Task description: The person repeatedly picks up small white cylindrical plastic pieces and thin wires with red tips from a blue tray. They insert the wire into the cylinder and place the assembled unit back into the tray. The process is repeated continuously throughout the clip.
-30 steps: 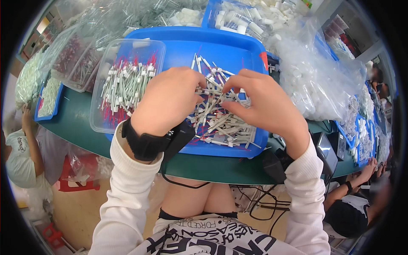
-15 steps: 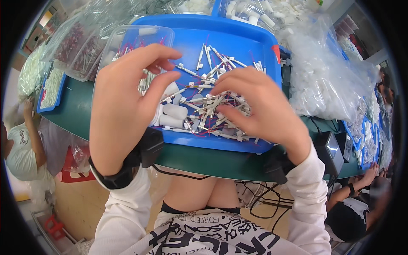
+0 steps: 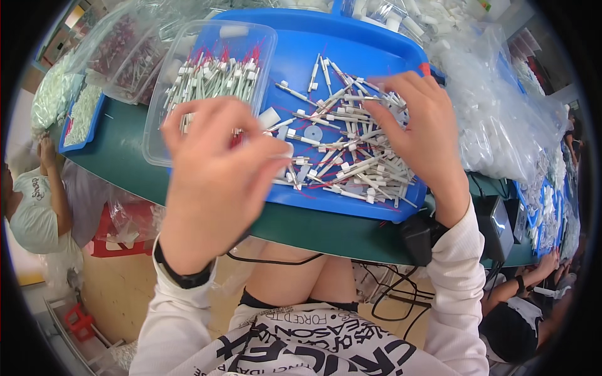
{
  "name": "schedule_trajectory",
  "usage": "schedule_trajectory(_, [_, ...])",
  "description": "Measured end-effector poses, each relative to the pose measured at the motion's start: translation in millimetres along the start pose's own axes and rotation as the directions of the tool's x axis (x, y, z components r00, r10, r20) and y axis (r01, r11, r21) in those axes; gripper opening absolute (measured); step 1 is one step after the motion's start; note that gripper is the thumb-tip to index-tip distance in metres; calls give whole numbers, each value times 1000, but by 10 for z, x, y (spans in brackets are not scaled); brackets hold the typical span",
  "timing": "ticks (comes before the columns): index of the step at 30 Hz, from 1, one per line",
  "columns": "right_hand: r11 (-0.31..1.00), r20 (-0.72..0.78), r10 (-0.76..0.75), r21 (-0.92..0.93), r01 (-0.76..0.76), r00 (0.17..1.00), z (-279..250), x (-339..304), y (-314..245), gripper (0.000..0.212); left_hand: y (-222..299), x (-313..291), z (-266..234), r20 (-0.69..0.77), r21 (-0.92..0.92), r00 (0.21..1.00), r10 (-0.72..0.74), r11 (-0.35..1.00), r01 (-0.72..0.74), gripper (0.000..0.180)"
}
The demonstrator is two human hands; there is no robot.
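Note:
My left hand (image 3: 219, 172) is blurred in front of the clear plastic box's near end, its fingers curled toward the thumb. A white piece shows at its fingertips; whether it is gripped or lies behind them is unclear. My right hand (image 3: 423, 125) is over the right part of the blue tray (image 3: 301, 31), thumb and forefinger apart beside the sticks. In the tray lies a loose pile of thin white sticks (image 3: 357, 169) with metal ends, small white tabs and red threads. The clear plastic box (image 3: 266, 47) holds similar sticks in rows, red threads at the far end.
A bag of white pieces (image 3: 495, 125) stands to the right, near a black box-shaped device (image 3: 495, 225). Further left are a clear divided container (image 3: 125, 56) and a small blue tray (image 3: 81, 122). Other people sit at both sides. Black cables hang below the green table (image 3: 320, 232).
My left hand has moved down and closed its fingers, uncovering the box of sticks. My right hand has moved up and right, off the middle of the pile. The whole view has shifted slightly.

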State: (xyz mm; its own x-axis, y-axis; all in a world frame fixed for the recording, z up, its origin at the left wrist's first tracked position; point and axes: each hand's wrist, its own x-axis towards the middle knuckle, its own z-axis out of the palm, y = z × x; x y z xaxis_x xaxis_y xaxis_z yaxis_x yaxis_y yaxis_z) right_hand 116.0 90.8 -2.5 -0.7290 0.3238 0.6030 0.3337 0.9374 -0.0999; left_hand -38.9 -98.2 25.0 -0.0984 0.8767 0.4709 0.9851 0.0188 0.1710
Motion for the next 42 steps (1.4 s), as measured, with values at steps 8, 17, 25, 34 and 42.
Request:
schedule_trajectory(8, [908, -110, 332, 307, -286, 937, -130, 41, 11, 28, 109, 38, 298, 273, 111, 950, 151, 976, -186, 21])
schedule_trajectory(17, [825, 62, 463, 336, -455, 884, -696, 142, 553, 23, 132, 276, 22, 239, -106, 969, 52, 994, -27, 26])
schedule_trajectory(25, [941, 116, 298, 130, -312, 947, -322, 580, 1191, 20, 300, 799, 378, -49, -422, 996, -69, 906, 42, 25])
schedule_trajectory(34, [856, 314, 516, -188, -481, 797, 299, 1057, 1603, 31, 362, 894, 743, 142, -983, 960, -242, 79, 165, 18])
schedule_trajectory(42, [880, 262, 460, -5, -475, 848, 361, 926, 1733, 43, 363, 872, 810, 189, -981, 918, -349, -101, 164, 20])
